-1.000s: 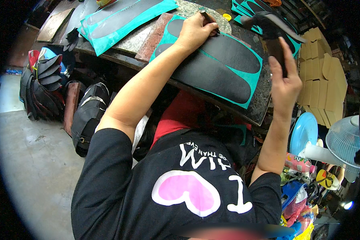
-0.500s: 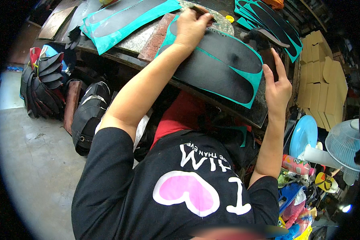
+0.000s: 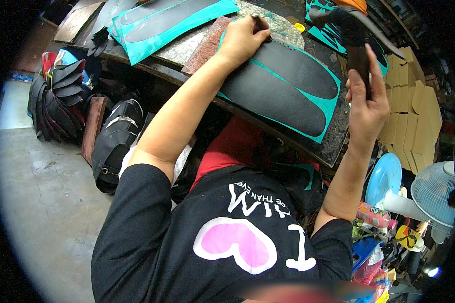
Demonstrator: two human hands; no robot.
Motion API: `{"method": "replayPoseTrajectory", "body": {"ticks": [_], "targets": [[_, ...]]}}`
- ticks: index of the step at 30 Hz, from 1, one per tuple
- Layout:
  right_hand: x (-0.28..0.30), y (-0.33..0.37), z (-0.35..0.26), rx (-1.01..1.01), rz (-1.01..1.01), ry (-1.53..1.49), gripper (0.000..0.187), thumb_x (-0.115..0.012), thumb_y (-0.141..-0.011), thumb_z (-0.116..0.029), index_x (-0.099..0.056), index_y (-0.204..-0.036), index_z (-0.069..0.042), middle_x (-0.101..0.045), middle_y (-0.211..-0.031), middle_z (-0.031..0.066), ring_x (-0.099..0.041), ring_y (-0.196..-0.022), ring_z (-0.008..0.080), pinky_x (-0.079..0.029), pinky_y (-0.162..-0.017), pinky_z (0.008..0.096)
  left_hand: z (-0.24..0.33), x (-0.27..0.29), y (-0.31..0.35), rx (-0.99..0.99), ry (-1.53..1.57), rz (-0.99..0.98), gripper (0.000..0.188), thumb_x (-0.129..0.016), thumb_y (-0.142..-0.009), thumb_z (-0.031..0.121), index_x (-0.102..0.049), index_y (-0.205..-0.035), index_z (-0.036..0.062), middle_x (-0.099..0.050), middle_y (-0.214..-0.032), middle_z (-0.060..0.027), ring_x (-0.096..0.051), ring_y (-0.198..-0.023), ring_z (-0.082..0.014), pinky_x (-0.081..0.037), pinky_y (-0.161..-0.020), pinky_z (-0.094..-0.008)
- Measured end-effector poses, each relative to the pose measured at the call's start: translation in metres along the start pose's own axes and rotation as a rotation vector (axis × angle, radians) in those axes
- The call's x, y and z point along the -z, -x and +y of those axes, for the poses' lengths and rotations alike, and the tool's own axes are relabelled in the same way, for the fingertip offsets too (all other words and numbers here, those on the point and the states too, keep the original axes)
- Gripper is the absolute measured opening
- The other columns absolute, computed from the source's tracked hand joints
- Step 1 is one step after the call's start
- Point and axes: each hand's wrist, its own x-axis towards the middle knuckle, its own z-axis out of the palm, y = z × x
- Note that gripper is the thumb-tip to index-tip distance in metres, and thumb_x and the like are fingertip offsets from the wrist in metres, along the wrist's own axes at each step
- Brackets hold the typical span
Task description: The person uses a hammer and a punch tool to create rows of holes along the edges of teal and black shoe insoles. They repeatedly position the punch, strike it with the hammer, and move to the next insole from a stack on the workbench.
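Observation:
My right hand (image 3: 366, 108) grips the dark handle of a hammer (image 3: 358, 60), raised to the right of the work, its long curved head at the top. My left hand (image 3: 242, 43) is closed in a pinch on a small punch-like tool (image 3: 255, 18); only its grey end shows above the fingers, the rest is hidden. That hand rests at the far left end of a teal sheet (image 3: 327, 113) with two black sole-shaped pieces (image 3: 283, 96) on it. A row of small marks runs along the far piece's edge, beside my fingertips.
More teal sheets with black soles (image 3: 167, 25) lie at the far left of the bench. A reddish block (image 3: 205, 48) and a speckled round slab (image 3: 283, 25) lie under the work. Cardboard boxes (image 3: 404, 111) and a fan (image 3: 435, 194) stand right. Black cut pieces (image 3: 55, 106) hang left.
My right hand has lifted the hammer up and to the right, away from the sheet. My left hand stays near the same spot, its small tool now turned more end-on.

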Motion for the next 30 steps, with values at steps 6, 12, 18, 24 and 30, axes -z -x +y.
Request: {"method": "replayPoseTrajectory", "body": {"ticks": [6, 12, 18, 24, 30], "targets": [[-0.021, 0.005, 0.017, 0.107, -0.133, 0.29, 0.048, -0.069, -0.094, -0.024, -0.057, -0.14, -0.021, -0.068, -0.125, 0.0133, -0.069, -0.11, 0.0265, -0.054, -0.09, 0.0357, 0.02, -0.009, 0.005, -0.268, -0.428, -0.042, 0.019, -0.07, -0.088, 0.017, -0.061, -0.1, 0.0066, -0.069, -0.083, -0.0203, -0.068, -0.08, -0.0397, -0.056, -0.07, -0.0457], [0.0, 0.006, 0.021, -0.034, -0.093, 0.319, 0.043, -0.069, -0.094, -0.033, -0.062, -0.136, -0.024, -0.071, -0.119, 0.0123, -0.073, -0.092, 0.0187, -0.053, -0.079, 0.0287, 0.006, -0.009, -0.001, 0.149, 0.137, 0.039, 0.02, -0.073, -0.084, 0.02, -0.07, -0.093, 0.0023, -0.073, -0.086, -0.0183, -0.072, -0.079, -0.0336, -0.057, -0.073, -0.0396], [-0.003, 0.002, 0.001, 0.113, 0.019, 0.036, 0.048, -0.07, -0.092, -0.009, -0.059, -0.139, -0.012, -0.066, -0.132, 0.0086, -0.065, -0.114, 0.0172, -0.051, -0.097, 0.0335, 0.019, -0.013, 0.001, -0.227, -0.191, 0.038, 0.018, -0.071, -0.085, 0.016, -0.063, -0.093, 0.0028, -0.069, -0.08, -0.0191, -0.069, -0.076, -0.0377, -0.055, -0.07, -0.0459], [-0.008, 0.011, 0.022, -0.007, -0.108, 0.403, 0.045, -0.07, -0.093, -0.029, -0.061, -0.137, -0.027, -0.073, -0.114, 0.0124, -0.073, -0.098, 0.0251, -0.055, -0.082, 0.0345, 0.022, -0.017, 0.004, -0.205, -0.262, 0.085, 0.015, -0.069, -0.086, 0.013, -0.065, -0.094, 0.0013, -0.07, -0.08, -0.0209, -0.071, -0.075, -0.0346, -0.057, -0.07, -0.0405], [0.013, 0.004, 0.004, -0.003, 0.01, 0.095, 0.044, -0.071, -0.093, -0.016, -0.062, -0.136, -0.015, -0.07, -0.124, 0.0082, -0.068, -0.105, 0.0159, -0.051, -0.091, 0.0308, 0.005, -0.019, -0.004, 0.035, 0.072, -0.019, 0.019, -0.074, -0.085, 0.017, -0.07, -0.094, 0.0017, -0.073, -0.083, -0.0132, -0.073, -0.079, -0.0248, -0.057, -0.073, -0.0353]]}}
